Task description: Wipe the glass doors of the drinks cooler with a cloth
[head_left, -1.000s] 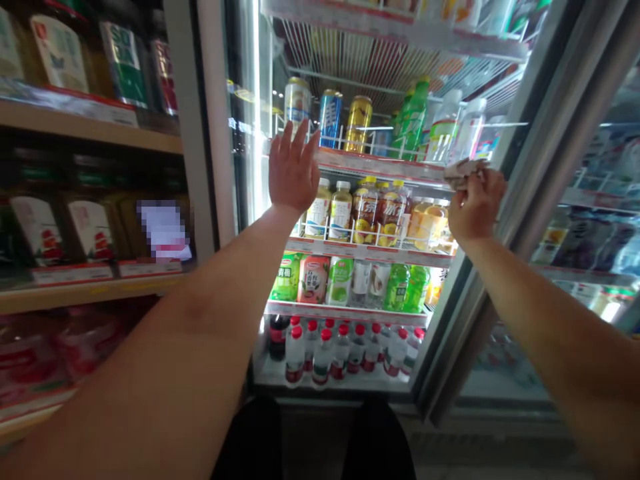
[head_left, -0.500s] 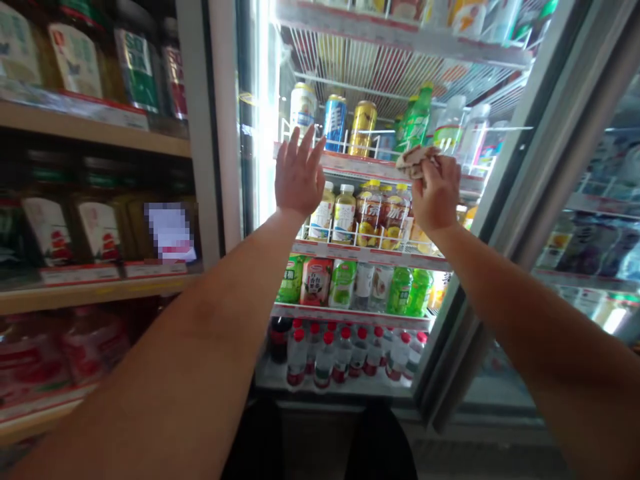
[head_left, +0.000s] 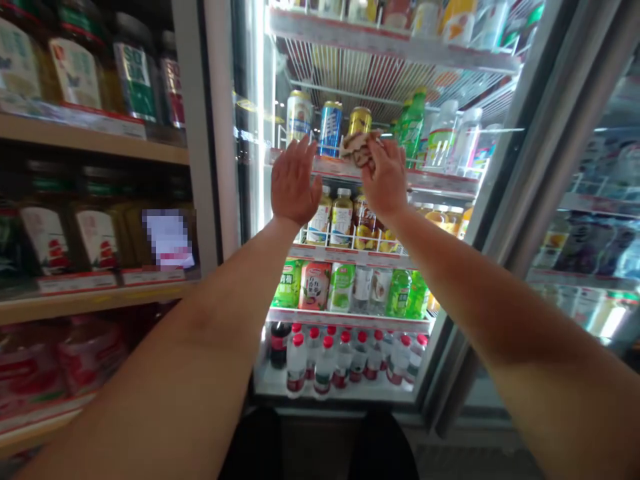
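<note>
My right hand [head_left: 386,175] grips a crumpled, brownish patterned cloth [head_left: 358,149] at the front edge of a fridge shelf [head_left: 435,179]. The cloth overlaps the lower part of a gold can [head_left: 360,121]. Further left, my left hand [head_left: 295,181] is open, fingers stretched upward at the left end of the same shelf edge; whether it touches the edge I cannot tell. Just behind its fingertips stand a white can [head_left: 299,112] and a blue can [head_left: 331,127]. A green bottle [head_left: 413,127] is on that shelf to the right of the cloth.
Below are shelves with yellow-labelled bottles [head_left: 342,217], drink cartons [head_left: 315,285] and red-capped water bottles [head_left: 325,363]. The fridge's metal door frame [head_left: 515,220] borders the right side. Wooden shelving [head_left: 90,143] with dark bottles stands at the left.
My right hand has slid left along the shelf edge with the cloth, from the green bottle to the gold can. My left hand stays near the left end, slightly lower in view.
</note>
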`<state>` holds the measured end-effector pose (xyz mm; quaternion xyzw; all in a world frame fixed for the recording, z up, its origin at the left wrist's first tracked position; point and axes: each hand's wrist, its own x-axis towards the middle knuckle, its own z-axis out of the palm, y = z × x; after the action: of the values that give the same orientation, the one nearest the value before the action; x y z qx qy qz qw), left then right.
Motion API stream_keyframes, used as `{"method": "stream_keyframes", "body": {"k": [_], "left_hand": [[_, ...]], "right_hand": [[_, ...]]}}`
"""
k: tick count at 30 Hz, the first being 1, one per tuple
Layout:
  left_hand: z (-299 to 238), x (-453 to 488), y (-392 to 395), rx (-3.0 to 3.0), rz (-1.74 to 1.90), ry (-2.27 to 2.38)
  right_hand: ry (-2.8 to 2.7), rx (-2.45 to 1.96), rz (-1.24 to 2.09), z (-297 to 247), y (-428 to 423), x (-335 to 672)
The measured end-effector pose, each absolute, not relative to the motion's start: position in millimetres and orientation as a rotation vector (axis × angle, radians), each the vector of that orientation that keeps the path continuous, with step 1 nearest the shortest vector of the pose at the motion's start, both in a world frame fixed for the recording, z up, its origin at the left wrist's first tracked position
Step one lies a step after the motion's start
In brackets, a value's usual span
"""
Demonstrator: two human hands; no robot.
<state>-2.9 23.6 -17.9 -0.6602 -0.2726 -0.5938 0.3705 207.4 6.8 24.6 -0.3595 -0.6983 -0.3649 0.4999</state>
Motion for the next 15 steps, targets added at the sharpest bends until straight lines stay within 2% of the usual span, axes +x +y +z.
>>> {"method": "stream_keyframes", "body": {"k": [6, 15], "left_hand": [[-25, -6, 25, -1.778, -1.322, -0.666], [-27, -7, 48, -1.536, -1.568, -0.788]], "right_hand": [[-1.727, -0.758, -0.662, 24, 10, 143], [-1.892, -0.808, -0.614, 7, -21, 128]]}}
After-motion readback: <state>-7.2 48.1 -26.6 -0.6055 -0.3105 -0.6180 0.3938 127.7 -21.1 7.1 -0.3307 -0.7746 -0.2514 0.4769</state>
